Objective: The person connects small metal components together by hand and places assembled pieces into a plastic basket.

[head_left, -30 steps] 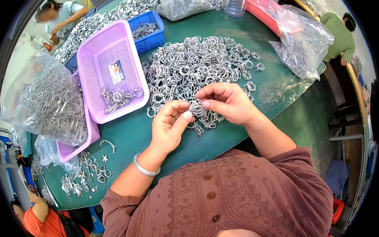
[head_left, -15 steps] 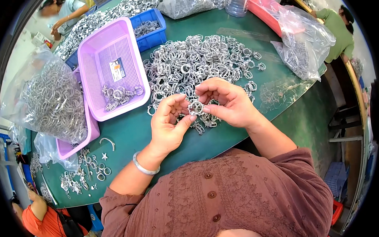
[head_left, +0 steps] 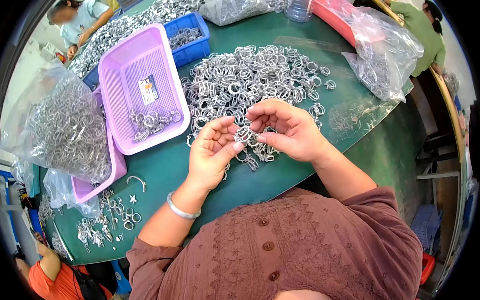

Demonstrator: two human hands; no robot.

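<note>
Left hand (head_left: pixel 211 151) and right hand (head_left: pixel 287 130), fingers barely parted, pinch a ring (head_left: pixel 245 134) near the table's (head_left: pixel 238 186) front edge; a basket's (head_left: pixel 125 82) label (head_left: pixel 148 89) is illegible.

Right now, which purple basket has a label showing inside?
The upper basket, which shows the label above some metal rings; the lower basket carries a bulging clear bag.

On the table (head_left: pixel 161 176) I view remotely, a heap of rings (head_left: pixel 253 75) lies ahead, with a basket (head_left: pixel 131 74) holding several loose pieces (head_left: pixel 150 123) to its left, a bin (head_left: pixel 192 55) behind that basket's right side, and a bag (head_left: pixel 377 74) rightward.
</note>
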